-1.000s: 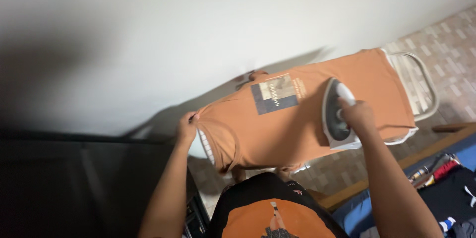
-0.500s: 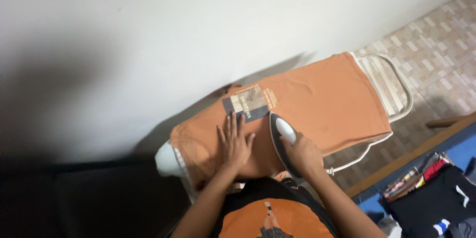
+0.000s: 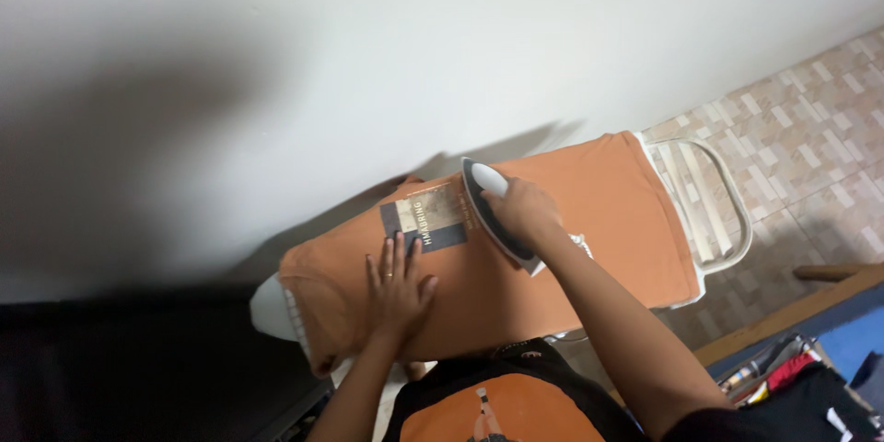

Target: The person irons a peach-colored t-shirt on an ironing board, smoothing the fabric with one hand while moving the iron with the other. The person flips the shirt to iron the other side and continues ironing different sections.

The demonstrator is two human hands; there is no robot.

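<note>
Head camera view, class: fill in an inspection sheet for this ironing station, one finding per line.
Surface: white ironing board, wire rack end, almost covered.
Job's things: orange cotton T-shirt with rectangular chest print; white and grey steam iron beside the print.
Clutter: folded clothes at lower right.
Grippers: left hand flat on shirt; right hand grips iron.
Cables: nothing seen clearly.
Surroundings: white wall, tiled floor.

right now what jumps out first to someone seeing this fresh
An orange shirt lies spread over an ironing board by the white wall. The right hand grips an iron at mid-shirt, beside a dark printed patch. The left hand lies flat on the cloth, fingers at the patch.
</note>
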